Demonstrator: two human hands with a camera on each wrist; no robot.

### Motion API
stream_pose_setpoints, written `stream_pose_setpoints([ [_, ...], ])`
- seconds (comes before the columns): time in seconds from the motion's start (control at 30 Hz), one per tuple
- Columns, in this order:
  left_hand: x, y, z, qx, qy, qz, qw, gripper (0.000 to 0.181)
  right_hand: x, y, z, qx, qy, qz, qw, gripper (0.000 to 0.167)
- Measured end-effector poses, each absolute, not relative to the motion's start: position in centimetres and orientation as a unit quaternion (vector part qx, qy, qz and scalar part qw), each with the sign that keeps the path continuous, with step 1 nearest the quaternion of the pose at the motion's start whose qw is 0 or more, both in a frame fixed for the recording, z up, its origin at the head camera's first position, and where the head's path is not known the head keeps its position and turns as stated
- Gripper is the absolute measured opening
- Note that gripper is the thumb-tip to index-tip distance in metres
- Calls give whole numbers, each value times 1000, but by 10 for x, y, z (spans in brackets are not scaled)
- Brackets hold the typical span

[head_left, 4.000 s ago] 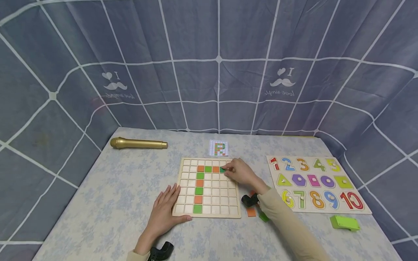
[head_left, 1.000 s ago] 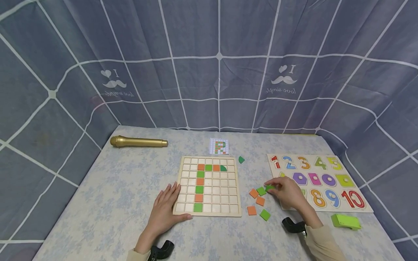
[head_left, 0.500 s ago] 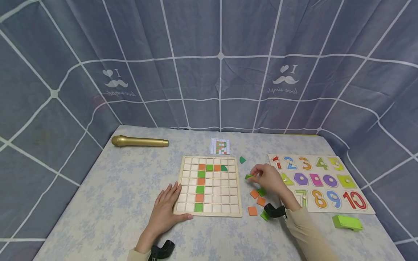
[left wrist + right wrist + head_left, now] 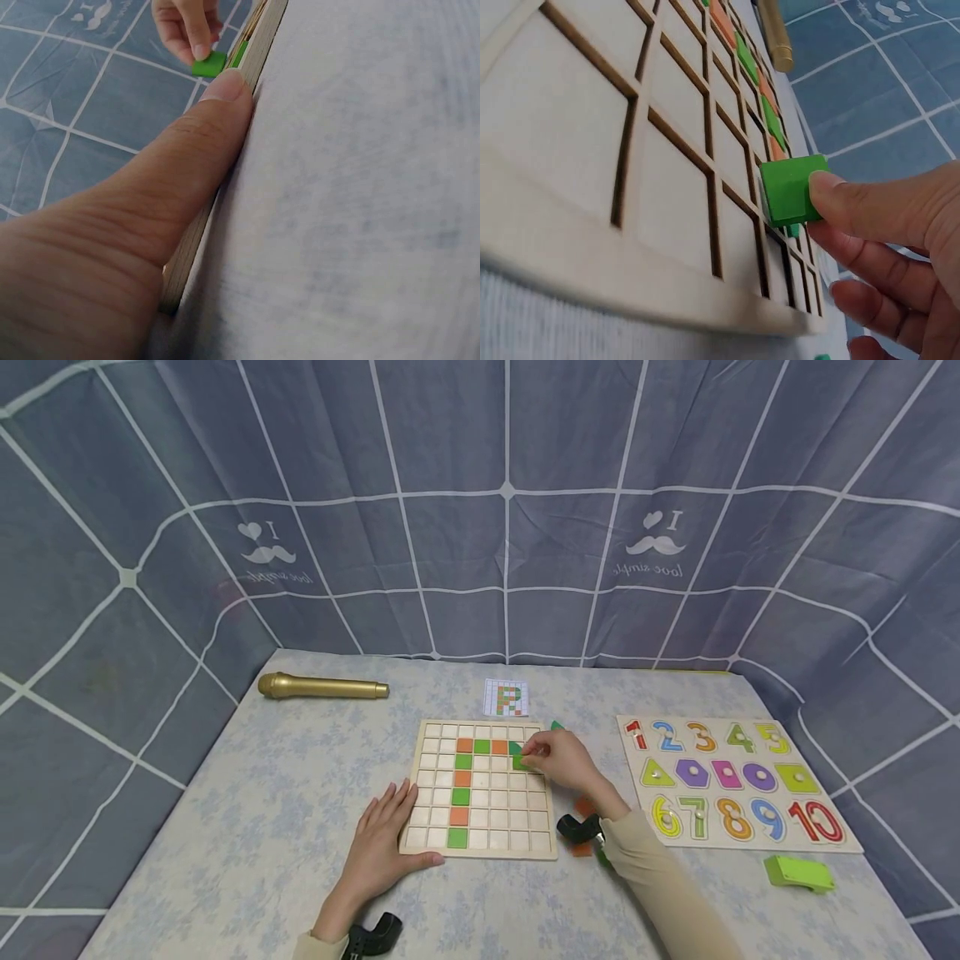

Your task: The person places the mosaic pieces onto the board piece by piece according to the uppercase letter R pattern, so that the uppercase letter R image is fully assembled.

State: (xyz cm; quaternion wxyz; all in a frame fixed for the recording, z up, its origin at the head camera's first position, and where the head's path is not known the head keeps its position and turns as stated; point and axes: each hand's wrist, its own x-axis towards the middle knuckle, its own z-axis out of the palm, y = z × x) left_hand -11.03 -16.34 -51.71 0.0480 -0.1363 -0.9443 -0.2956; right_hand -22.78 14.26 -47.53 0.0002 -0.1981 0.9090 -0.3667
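My right hand (image 4: 562, 760) is clamped on a green tile (image 4: 786, 191), thumb on one face and fingers behind. In the right wrist view the tile hangs tilted over the board (image 4: 497, 819), just to the near side of a dark green quarter-round (image 4: 513, 748); whether its edge touches the wood I cannot tell. My left hand (image 4: 386, 831) grips nothing — its fingers lie straight at the board's left edge, thumb against the near edge, which I judge keeps it steady.

Beyond both hands, past the board's far edge, lies a card (image 4: 506, 697) with a small coloured figure, an R as near as I can read it. Taking that as the pattern, I'd call the work roughly half done. Seated: a column (image 4: 461, 797) of alternating orange and green to the right of my left hand, and a top row (image 4: 482, 746) running from its head to the quarter-round. Left, I judge: the rest of the loop and the leg — those cells are bare. Orange tiles (image 4: 581, 851) and a loose green piece (image 4: 603, 858) peek out under my right wrist, partly hidden; a dark green piece (image 4: 557, 725) lies just beyond that hand.
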Motion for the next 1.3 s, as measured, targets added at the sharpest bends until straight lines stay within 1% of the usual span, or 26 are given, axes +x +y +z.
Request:
stream_pose_setpoints([
  [0.33, -110, -164, -519, -139, -943, -297, 58, 110, -232, 135, -479, -182, 921, -344, 10, 6],
  [0.57, -111, -164, -522, -147, -940, -299, 70, 109, -232, 135, -482, -178, 923, -340, 2, 8],
  [1.03, -110, -165, -523, -142, -943, -296, 57, 112, -229, 132, -479, -178, 933, -312, 1, 7],
  [1.3, -110, -164, -523, -144, -941, -298, 68, 111, -232, 135, -481, -193, 928, -320, 11, 6],
])
